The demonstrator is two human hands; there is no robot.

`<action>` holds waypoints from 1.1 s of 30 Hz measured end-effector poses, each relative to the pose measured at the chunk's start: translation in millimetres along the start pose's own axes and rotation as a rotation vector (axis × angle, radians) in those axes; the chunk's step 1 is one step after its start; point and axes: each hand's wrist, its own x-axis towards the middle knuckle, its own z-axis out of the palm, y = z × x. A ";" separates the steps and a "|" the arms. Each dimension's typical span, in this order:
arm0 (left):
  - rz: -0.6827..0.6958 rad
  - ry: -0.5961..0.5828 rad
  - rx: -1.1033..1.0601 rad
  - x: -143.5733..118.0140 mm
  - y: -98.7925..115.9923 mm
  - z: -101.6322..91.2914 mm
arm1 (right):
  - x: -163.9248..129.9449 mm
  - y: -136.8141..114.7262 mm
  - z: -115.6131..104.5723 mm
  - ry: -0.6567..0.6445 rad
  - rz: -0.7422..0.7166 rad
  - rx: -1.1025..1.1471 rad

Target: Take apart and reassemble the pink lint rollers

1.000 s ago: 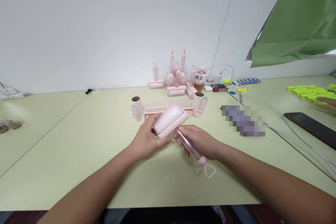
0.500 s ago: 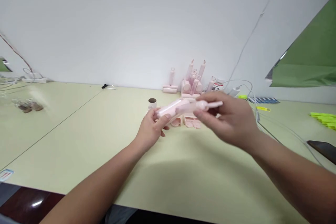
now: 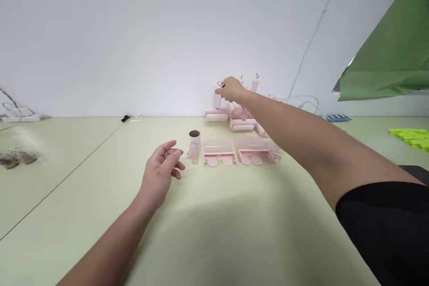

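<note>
- Your right hand [image 3: 231, 89] is stretched far forward, just above the centre of the frame, at the back of the pale green counter [image 3: 234, 232] beside the white wall.
- Its fingers are closed together around the top of an upright pink lint roller [image 3: 218, 98], near the heart-shaped loop at the handle's end; the roller's base sits at the left end of a cluster of finished pink rollers [image 3: 241, 118] standing against the wall.
- Your right forearm crosses the frame from lower right to centre, with a black sleeve [image 3: 378, 228] in the lower right corner.
- Your left hand [image 3: 161, 172] hovers left of centre, palm turned inward, fingers loosely curled and apart, holding nothing.
- Just to the right of its fingertips stand a cardboard tube [image 3: 195, 139] and a small clear vial [image 3: 194, 153], close to the hand but not touching it.
- Further right, in a row at mid-frame, lie two clear covers with pink parts [image 3: 219, 152] [image 3: 252, 149], loose round pink caps along their front edge.
- A green sheet [image 3: 392, 49] hangs in the upper right; bright yellow pieces [image 3: 410, 136] lie at the right edge.
- White cables [image 3: 303, 98] run down the wall behind the rollers.
</note>
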 end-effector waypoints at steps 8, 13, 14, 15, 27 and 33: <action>-0.009 -0.112 0.038 -0.6 -5.8 -2.1 | 29.5 28.1 38.2 -0.044 0.113 -0.042; -0.009 -0.144 0.063 -0.1 -9.1 -0.9 | 32.3 32.3 44.7 -0.037 0.120 -0.046; -0.010 -0.147 0.069 -0.3 -9.8 -0.3 | 31.4 31.2 44.8 -0.039 0.121 -0.042; -0.011 -0.149 0.076 -0.4 -10.5 0.2 | 30.0 29.6 44.5 -0.039 0.122 -0.037; 0.008 -0.256 0.326 -7.7 -16.6 5.1 | -104.4 21.2 -15.5 0.086 -0.043 0.248; 0.125 -0.393 0.554 -9.0 -16.7 14.4 | -236.1 57.1 -3.5 -0.229 -0.076 0.409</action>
